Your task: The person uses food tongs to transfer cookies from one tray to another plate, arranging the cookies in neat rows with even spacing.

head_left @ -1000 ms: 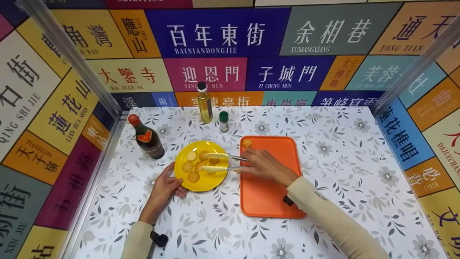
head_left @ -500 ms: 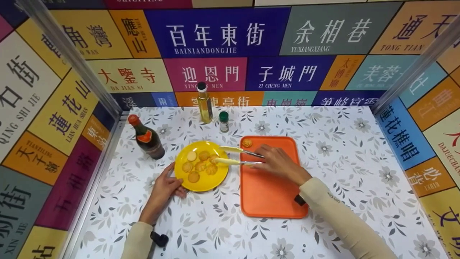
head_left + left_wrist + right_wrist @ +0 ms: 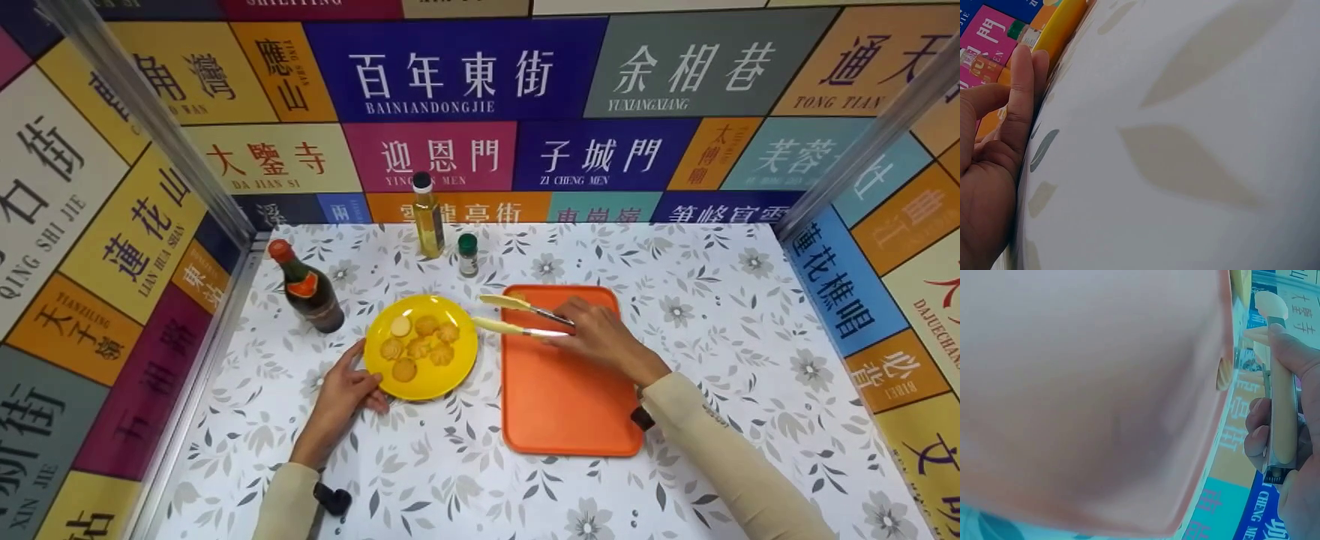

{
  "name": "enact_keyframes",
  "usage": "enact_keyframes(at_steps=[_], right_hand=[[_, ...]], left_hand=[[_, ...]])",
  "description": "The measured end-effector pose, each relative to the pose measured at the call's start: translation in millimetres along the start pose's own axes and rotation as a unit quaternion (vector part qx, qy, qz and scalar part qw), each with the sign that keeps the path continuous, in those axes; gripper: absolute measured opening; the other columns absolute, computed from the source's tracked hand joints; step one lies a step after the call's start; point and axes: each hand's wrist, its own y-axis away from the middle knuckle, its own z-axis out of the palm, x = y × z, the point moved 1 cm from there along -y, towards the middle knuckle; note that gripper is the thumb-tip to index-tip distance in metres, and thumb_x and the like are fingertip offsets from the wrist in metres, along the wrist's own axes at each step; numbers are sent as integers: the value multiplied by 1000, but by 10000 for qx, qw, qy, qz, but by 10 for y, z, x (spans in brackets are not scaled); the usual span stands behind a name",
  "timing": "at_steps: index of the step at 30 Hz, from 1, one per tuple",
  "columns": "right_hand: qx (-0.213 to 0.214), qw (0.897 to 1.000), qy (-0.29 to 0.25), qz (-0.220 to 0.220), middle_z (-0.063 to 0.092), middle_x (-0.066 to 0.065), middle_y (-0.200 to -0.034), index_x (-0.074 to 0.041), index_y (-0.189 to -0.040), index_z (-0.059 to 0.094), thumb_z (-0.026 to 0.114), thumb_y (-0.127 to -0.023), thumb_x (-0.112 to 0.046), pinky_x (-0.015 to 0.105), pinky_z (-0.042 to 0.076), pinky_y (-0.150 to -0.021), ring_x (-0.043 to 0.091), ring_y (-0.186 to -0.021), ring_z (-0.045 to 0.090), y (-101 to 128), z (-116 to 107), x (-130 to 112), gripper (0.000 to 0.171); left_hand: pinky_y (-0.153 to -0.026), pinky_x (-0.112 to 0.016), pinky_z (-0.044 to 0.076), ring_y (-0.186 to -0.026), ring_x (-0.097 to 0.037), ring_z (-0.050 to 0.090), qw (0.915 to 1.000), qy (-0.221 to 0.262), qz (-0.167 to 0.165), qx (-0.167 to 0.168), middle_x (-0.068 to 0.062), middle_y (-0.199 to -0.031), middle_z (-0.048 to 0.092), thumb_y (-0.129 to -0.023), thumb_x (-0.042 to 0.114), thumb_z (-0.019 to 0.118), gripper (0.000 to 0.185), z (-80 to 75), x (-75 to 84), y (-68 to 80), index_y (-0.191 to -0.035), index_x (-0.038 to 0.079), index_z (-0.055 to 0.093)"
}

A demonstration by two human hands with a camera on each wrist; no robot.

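My left hand (image 3: 346, 390) holds the near-left rim of a yellow plate (image 3: 409, 386), thumb at the edge. Several round golden cookies (image 3: 418, 347) lie on that plate. In my right hand (image 3: 596, 337) is a pair of tongs (image 3: 551, 324) with metal arms and pale yellow tips. The tips stand apart, with nothing seen gripped between them, over the gap between the plate and an orange tray (image 3: 574, 405). The right wrist view shows one cookie (image 3: 1224, 374) at the tray's far-left corner; the tongs cover it in the head view.
A dark bottle with a red cap (image 3: 307, 289) stands left of the plate. Behind the plate are an oil bottle (image 3: 428, 225) and a small green-capped jar (image 3: 468, 256). Printed wall panels (image 3: 450, 67) enclose the floral-covered table (image 3: 465, 480) at the back and sides.
My right hand has drawn the tongs back to the right, off the cookies and past the plate's right rim. The left hand and the plate have stayed put.
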Motion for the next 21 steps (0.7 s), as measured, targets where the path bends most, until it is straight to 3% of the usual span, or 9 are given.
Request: enact_keyframes(at_steps=[5,14,21], right_hand=[[51,9997,-122,185,70,13,-101,1,-115,75,95,-89,-31,38,54,-63,24,-74,61,64,-37,74,45],[25,9987,-24,499,72,14,-105,0,-115,75,94,-91,-31,45,58,-69,28,-81,65,161,-110,200,43],[48,9974,50,720,69,14,-100,-1,-112,74,92,-93,-34,42,51,-66,29,-75,63,237,-135,278,42]], left_hand=[[-65,-43,70,-66,-32,77,10000,-55,-23,-38,-29,-89,75,-110,3,66,77,3,2,4,-175,19,29],[-67,-42,70,-69,-33,77,9998,-164,-90,-24,-30,-92,76,-111,6,66,77,1,3,-8,-176,19,28],[-67,-44,70,-68,-33,77,9999,-92,-102,12,-30,-92,76,-110,5,67,78,-13,-9,-9,-176,19,28]])
